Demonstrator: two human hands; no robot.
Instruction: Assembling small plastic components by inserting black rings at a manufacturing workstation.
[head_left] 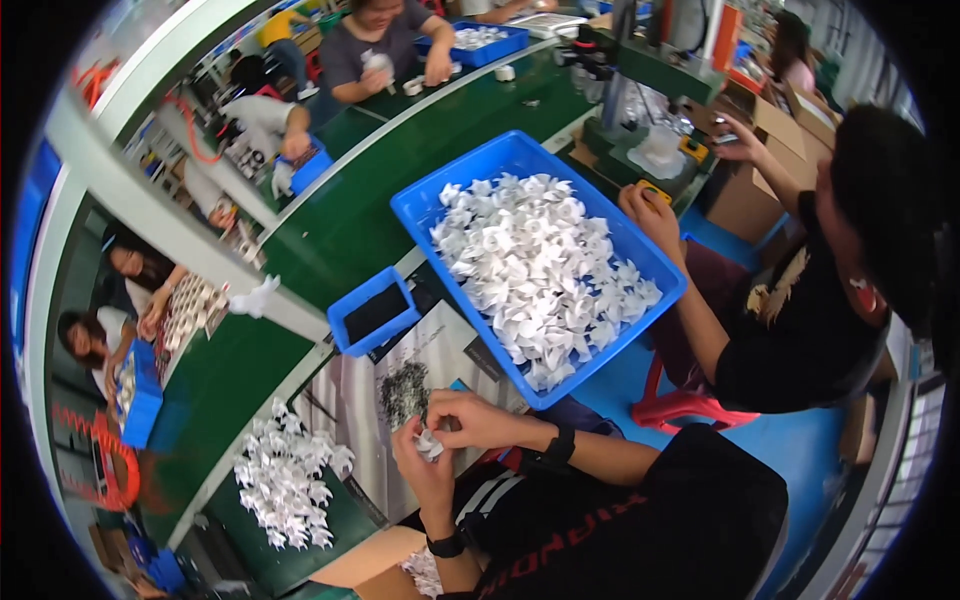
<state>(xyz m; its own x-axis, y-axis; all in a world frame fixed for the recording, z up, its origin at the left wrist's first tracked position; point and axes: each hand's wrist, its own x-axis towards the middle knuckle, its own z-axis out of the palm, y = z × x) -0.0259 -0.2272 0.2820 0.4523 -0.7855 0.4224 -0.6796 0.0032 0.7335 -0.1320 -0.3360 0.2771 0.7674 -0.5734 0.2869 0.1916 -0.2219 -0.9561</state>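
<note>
Over the work surface near the bottom middle, my left hand [428,478] and my right hand [478,420] meet around a small white plastic part [429,446]. The fingers of both hands are pinched on it and partly hide it. Just beyond my fingertips lies a heap of tiny dark pieces [404,390] on a pale sheet [350,400]. To the left is a loose pile of white, pointed plastic parts [287,475]. A large blue bin [424,207] ahead to the right holds many similar white parts [535,265].
A small blue bin [386,334] with dark contents stands left of the large one. Beyond runs a green conveyor belt [335,245]. On my right, a co-worker in black [800,330] sits by a bench machine [650,65]. A pale upright post [180,215] slants across the left.
</note>
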